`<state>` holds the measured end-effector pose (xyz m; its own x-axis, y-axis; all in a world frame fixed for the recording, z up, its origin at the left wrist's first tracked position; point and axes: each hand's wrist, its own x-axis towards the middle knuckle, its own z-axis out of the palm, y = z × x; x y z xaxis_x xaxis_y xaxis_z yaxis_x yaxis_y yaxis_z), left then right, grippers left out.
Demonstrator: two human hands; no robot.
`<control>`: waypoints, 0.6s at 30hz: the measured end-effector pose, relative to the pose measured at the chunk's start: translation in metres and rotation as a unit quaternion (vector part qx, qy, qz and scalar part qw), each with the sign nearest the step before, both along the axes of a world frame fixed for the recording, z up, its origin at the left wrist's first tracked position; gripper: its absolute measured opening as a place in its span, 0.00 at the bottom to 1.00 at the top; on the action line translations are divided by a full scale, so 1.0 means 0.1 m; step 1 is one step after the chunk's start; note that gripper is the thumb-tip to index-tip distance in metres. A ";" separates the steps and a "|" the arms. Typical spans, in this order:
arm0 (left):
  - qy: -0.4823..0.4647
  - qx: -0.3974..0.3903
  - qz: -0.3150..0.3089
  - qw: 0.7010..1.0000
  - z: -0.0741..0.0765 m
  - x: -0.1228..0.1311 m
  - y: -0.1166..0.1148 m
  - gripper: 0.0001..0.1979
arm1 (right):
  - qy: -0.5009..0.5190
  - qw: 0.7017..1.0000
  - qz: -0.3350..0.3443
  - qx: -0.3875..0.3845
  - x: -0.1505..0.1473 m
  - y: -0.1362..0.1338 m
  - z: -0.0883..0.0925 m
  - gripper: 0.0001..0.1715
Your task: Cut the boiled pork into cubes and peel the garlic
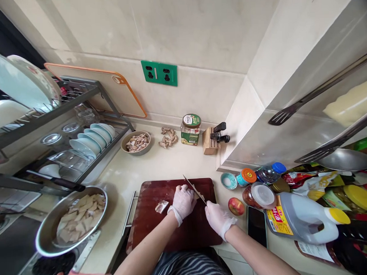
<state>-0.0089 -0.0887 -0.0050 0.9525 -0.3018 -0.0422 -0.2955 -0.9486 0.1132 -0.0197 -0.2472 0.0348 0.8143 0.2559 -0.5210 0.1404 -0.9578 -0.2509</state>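
My left hand [182, 203], in a clear glove, rests on the dark red cutting board [175, 235] with its fingers curled down on a pale food piece [197, 195]. Most of that piece is hidden by the fingers and the blade. My right hand [217, 216], also gloved, grips a knife [194, 188] whose blade lies against the piece, just right of my left fingertips. Left of my left hand lies another whitish chunk [161, 206] with a darker edge. Its kind is unclear.
At left stands a steel pan [103, 214] of pale slices, under a dish rack [99, 90]. Behind the board are a bowl [123, 146] of chopped pieces, ginger [168, 138], a tub [190, 131] and a knife block [208, 143]. An apple [236, 206], phone [256, 226] and jug [308, 217] sit right.
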 end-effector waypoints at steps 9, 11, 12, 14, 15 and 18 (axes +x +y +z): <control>0.013 -0.036 -0.028 0.999 -0.03 -0.17 -0.10 0.13 | -0.008 1.000 -0.018 0.013 0.00 0.13 -0.08 0.15; 0.014 -0.027 -0.021 0.999 -0.02 -0.19 -0.11 0.13 | -0.012 1.000 -0.021 0.017 -0.04 0.08 -0.08 0.15; 0.016 -0.020 -0.017 1.000 -0.01 -0.19 -0.11 0.14 | -0.014 0.999 -0.023 0.017 -0.06 0.04 -0.07 0.15; 0.022 -0.008 0.000 1.000 0.01 -0.20 -0.11 0.14 | -0.016 0.999 -0.028 0.017 -0.12 -0.05 -0.05 0.14; 0.027 -0.006 0.014 1.000 0.02 -0.21 -0.12 0.14 | -0.019 0.999 -0.030 0.018 -0.15 -0.09 -0.04 0.14; 0.037 -0.020 0.063 0.997 0.04 -0.24 -0.15 0.18 | -0.031 0.999 -0.036 0.022 -0.23 -0.19 0.02 0.14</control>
<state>-0.0325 -0.1034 -0.0006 0.9777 -0.1829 -0.1034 -0.1641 -0.9721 0.1679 -0.0425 -0.2662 0.0363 0.8622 0.2164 -0.4580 0.0876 -0.9542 -0.2859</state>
